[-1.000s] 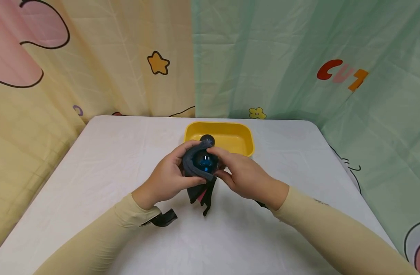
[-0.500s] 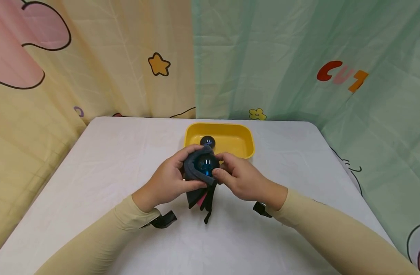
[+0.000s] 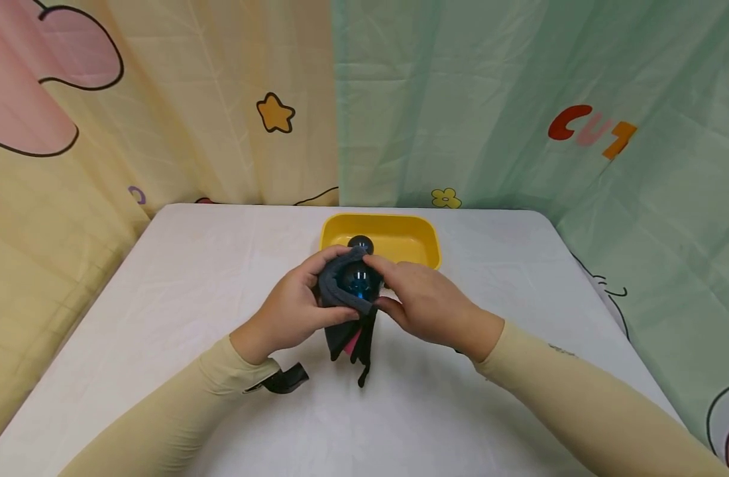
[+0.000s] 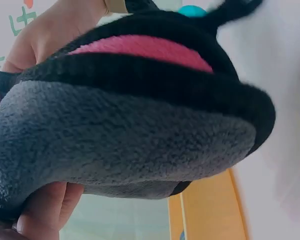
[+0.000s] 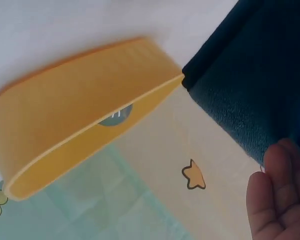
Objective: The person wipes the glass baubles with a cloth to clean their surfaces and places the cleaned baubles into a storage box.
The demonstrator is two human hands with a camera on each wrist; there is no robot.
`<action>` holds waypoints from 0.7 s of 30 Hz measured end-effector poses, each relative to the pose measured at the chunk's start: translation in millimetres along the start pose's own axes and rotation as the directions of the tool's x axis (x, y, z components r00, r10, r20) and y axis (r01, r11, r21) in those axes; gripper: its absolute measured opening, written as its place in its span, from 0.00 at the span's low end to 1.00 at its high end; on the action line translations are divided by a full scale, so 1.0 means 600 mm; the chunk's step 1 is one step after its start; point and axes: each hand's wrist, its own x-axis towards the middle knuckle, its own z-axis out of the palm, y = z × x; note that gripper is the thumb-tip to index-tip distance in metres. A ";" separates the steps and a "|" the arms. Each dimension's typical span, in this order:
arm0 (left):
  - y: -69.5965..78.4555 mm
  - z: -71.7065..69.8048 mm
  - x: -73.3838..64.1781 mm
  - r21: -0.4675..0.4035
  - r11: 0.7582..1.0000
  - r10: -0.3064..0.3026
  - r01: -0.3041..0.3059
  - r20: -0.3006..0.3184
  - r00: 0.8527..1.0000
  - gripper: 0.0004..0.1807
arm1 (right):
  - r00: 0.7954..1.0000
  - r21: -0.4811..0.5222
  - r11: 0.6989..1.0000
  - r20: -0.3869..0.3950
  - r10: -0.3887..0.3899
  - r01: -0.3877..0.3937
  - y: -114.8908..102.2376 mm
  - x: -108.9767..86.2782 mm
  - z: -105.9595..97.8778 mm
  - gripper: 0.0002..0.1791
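Observation:
In the head view, my left hand grips a dark grey plush cloth with black edging, folded around the left side of a shiny dark blue ball. Its fingers lie along the top and the thumb underneath. My right hand holds the ball from the right, index finger at the top edge and thumb lower down. Loose black-edged ends and a pink patch hang below. The left wrist view shows the pink strip between black borders up close; the ball is mostly hidden in the right wrist view.
A yellow tray stands just beyond the hands, with a second dark shiny ball in its left part. The white tabletop spreads around, with printed curtains behind. Black straps hang by the left wrist.
My right fingers shift on the ball, bunching closer half a second ago and now spread to its top and lower edge again. Hands and cloth dip slightly, then rise. The tray stays put.

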 end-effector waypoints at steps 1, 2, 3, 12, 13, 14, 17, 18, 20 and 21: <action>0.000 0.001 0.001 -0.005 1.000 -0.002 0.002 0.004 1.000 0.45 | 1.000 0.021 1.000 0.011 0.014 -0.014 0.000 0.000 -0.001 0.38; 0.001 0.001 0.001 -0.007 1.000 -0.003 0.003 0.007 1.000 0.45 | 0.999 0.071 0.997 0.029 0.032 -0.034 0.001 0.000 -0.001 0.37; 0.001 0.002 0.001 -0.005 1.000 -0.006 0.006 0.008 1.000 0.45 | 0.997 0.139 0.989 0.049 0.051 -0.058 0.001 0.000 -0.001 0.33; 0.000 0.000 0.003 0.045 0.999 -0.025 0.026 -0.026 0.999 0.45 | 0.994 0.387 0.915 0.051 0.100 -0.112 -0.002 0.001 0.003 0.32; -0.001 -0.001 0.003 0.047 0.999 -0.025 0.027 -0.032 0.999 0.45 | 0.996 0.360 0.929 0.041 0.082 -0.091 -0.003 0.001 0.002 0.36; -0.002 -0.001 0.004 0.045 0.999 -0.027 0.029 -0.035 0.999 0.45 | 0.997 0.319 0.945 0.039 0.063 -0.072 -0.003 0.000 0.001 0.39; -0.003 -0.003 0.005 0.030 0.999 -0.039 0.040 -0.037 0.999 0.45 | 0.999 0.176 0.984 0.030 0.012 -0.017 -0.003 0.000 -0.002 0.40; -0.003 -0.002 0.005 0.022 0.999 -0.043 0.044 -0.035 0.998 0.45 | 1.000 0.117 0.993 0.014 -0.012 0.010 -0.002 0.000 -0.002 0.39; -0.001 -0.002 0.004 0.013 0.999 -0.051 0.052 -0.029 0.998 0.45 | 0.999 0.006 0.999 -0.016 -0.049 0.049 0.000 0.001 -0.002 0.36; 0.000 -0.001 0.004 0.008 0.999 -0.054 0.054 -0.024 0.998 0.45 | 0.998 -0.032 0.998 -0.031 -0.062 0.061 0.001 0.001 -0.002 0.35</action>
